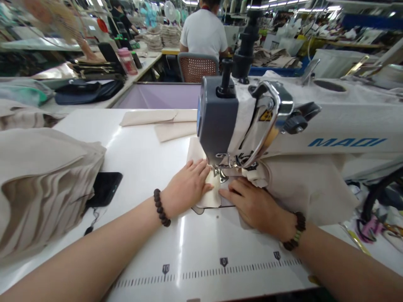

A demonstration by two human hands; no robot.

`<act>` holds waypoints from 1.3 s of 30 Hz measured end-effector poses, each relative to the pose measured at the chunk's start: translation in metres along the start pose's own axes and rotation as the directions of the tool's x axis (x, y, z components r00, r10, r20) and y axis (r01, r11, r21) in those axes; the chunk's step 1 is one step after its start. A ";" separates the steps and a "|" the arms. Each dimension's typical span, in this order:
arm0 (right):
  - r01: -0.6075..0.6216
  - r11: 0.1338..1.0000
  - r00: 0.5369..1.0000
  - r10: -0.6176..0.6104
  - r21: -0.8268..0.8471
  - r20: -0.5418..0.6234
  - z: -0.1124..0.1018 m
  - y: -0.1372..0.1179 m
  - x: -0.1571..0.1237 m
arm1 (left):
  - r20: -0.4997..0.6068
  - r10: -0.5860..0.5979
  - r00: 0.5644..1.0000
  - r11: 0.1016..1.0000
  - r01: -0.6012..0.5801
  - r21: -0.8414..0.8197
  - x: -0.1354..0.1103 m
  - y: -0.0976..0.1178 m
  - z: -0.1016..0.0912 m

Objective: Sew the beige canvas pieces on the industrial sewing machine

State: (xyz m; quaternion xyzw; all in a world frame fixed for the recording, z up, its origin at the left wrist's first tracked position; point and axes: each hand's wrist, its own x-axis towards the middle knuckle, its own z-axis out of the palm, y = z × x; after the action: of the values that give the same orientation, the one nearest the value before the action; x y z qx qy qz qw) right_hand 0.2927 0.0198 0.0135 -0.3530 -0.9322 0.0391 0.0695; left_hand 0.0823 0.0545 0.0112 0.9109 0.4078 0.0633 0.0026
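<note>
My left hand (189,184) lies flat with fingers stretched out on a cream fabric piece (211,196), just left of the presser foot (223,176). Beside the foot on the right, my right hand (256,203) rests on the machine bed with its fingers extended and touching cloth. The sewing machine (218,121) stands over both hands. A larger beige fabric piece (310,184) spreads under the machine arm, right of my right hand. The needle point is too small to make out.
A stack of beige fabric pieces (47,180) is on the left, beside a black phone (107,188). Loose beige strips (163,119) lie behind the needle area. Pink-handled scissors (370,228) are at the right. A person in a white shirt (204,33) sits ahead.
</note>
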 end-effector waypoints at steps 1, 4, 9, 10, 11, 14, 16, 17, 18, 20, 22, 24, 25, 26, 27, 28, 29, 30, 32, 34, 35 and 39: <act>-0.020 1.000 1.000 0.020 0.003 0.015 0.000 -0.001 0.000 | 0.002 -0.006 1.000 1.000 0.006 -0.002 0.000 0.000 0.000; -0.059 0.998 0.997 0.059 0.005 0.044 0.000 -0.003 0.002 | 0.003 -0.029 1.000 1.000 0.029 -0.007 0.002 0.000 0.000; -0.082 0.997 0.994 0.082 -0.006 0.071 0.001 -0.003 0.004 | 0.003 -0.053 0.999 0.999 0.053 -0.007 0.005 0.001 -0.002; -0.085 0.996 0.994 0.086 -0.009 0.074 0.001 -0.003 0.004 | 0.003 -0.058 0.998 0.998 0.058 -0.006 0.006 0.001 -0.002; -0.087 0.996 0.993 0.088 -0.011 0.078 0.002 -0.003 0.004 | 0.004 -0.062 0.998 0.998 0.062 -0.005 0.006 0.001 -0.002; -0.097 0.995 0.991 0.098 -0.015 0.093 0.002 -0.004 0.005 | 0.012 -0.077 0.997 0.997 0.077 -0.004 0.006 0.001 -0.002; -0.111 0.994 0.989 0.112 -0.013 0.096 0.002 -0.004 0.005 | 0.012 -0.078 0.997 0.997 0.078 -0.004 0.007 0.000 -0.003; -0.118 0.993 0.988 0.119 -0.012 0.100 0.001 -0.005 0.005 | 0.014 -0.078 0.997 0.997 0.078 -0.003 0.007 0.000 -0.003; -0.122 0.992 0.987 0.122 -0.011 0.106 0.001 -0.005 0.005 | 0.019 -0.080 0.997 0.997 0.080 -0.001 0.007 0.000 -0.003; -0.126 0.992 0.985 0.127 -0.012 0.118 0.000 -0.005 0.006 | 0.034 -0.089 0.995 0.996 0.089 0.003 0.008 0.000 -0.004; -0.128 0.992 0.983 0.128 -0.010 0.130 -0.001 -0.006 0.007 | 0.043 -0.098 0.994 0.995 0.098 0.004 0.008 0.001 -0.005; -0.133 0.991 0.982 0.133 -0.014 0.132 -0.001 -0.006 0.008 | 0.038 -0.096 0.995 0.995 0.096 0.000 0.009 0.001 -0.005; -0.134 0.991 0.982 0.134 -0.014 0.134 -0.001 -0.006 0.008 | 0.032 -0.093 0.995 0.996 0.093 -0.005 0.009 0.001 -0.005; -0.134 0.991 0.981 0.135 -0.015 0.138 -0.001 -0.007 0.008 | 0.025 -0.090 0.996 0.996 0.091 -0.009 0.009 0.001 -0.004; -0.136 0.991 0.981 0.137 -0.016 0.139 -0.001 -0.007 0.008 | 0.019 -0.090 0.996 0.996 0.090 -0.012 0.009 0.001 -0.004; -0.139 0.990 0.980 0.141 -0.018 0.142 -0.001 -0.007 0.008 | 0.015 -0.090 0.996 0.996 0.091 -0.013 0.009 0.001 -0.004; -0.143 0.990 0.979 0.144 -0.019 0.145 -0.002 -0.007 0.008 | 0.014 -0.092 0.996 0.996 0.092 -0.011 0.009 0.001 -0.004; -0.146 0.989 0.978 0.148 -0.021 0.149 -0.002 -0.008 0.008 | 0.015 -0.095 0.995 0.995 0.095 -0.007 0.008 0.001 -0.004; -0.150 0.988 0.977 0.152 -0.025 0.153 -0.004 -0.008 0.008 | 0.017 -0.095 0.995 0.996 0.095 0.000 0.008 0.001 -0.004; -0.149 0.988 0.977 0.151 -0.025 0.151 -0.005 -0.008 0.008 | 0.012 -0.094 0.996 0.996 0.094 0.002 0.009 0.001 -0.004; -0.147 0.989 0.978 0.149 -0.024 0.147 -0.005 -0.008 0.008 | 0.008 -0.094 0.996 0.996 0.094 0.001 0.009 0.001 -0.004; -0.133 0.991 0.981 0.135 -0.023 0.137 -0.004 -0.008 0.008 | 0.006 -0.087 0.996 0.996 0.087 -0.006 0.009 0.000 -0.003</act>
State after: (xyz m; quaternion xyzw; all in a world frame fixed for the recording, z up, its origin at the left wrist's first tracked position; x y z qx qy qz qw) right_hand 0.2820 0.0192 0.0192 -0.4119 -0.9092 0.0616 -0.0006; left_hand 0.0879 0.0607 0.0155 0.8924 0.4468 0.0620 0.0093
